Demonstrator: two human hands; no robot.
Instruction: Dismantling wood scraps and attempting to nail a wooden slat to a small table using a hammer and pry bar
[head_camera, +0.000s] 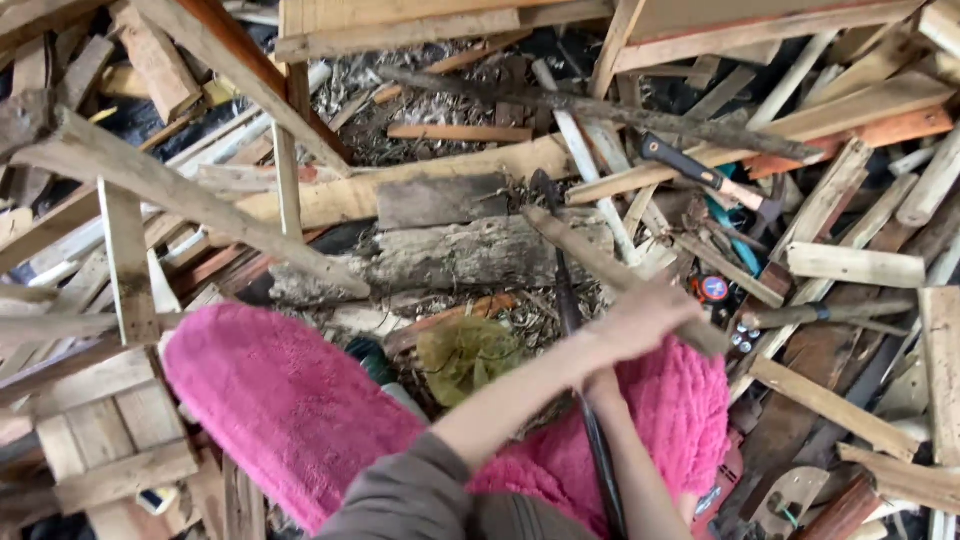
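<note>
Bare ground (420, 105) strewn with grey wood shavings and chips shows at twelve o'clock. A weathered grey log (440, 255) lies across the centre. Pale scrap timber battens (850, 265) are heaped at three o'clock, where a black-handled hammer (700, 172) rests on them. A slatted wooden pallet frame (110, 430) sits at eight o'clock.

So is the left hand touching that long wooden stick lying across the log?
Touching. The head view shows the left hand closed around the wooden stick near its lower end, with no gap; the stick's far end rests on the log.
</note>
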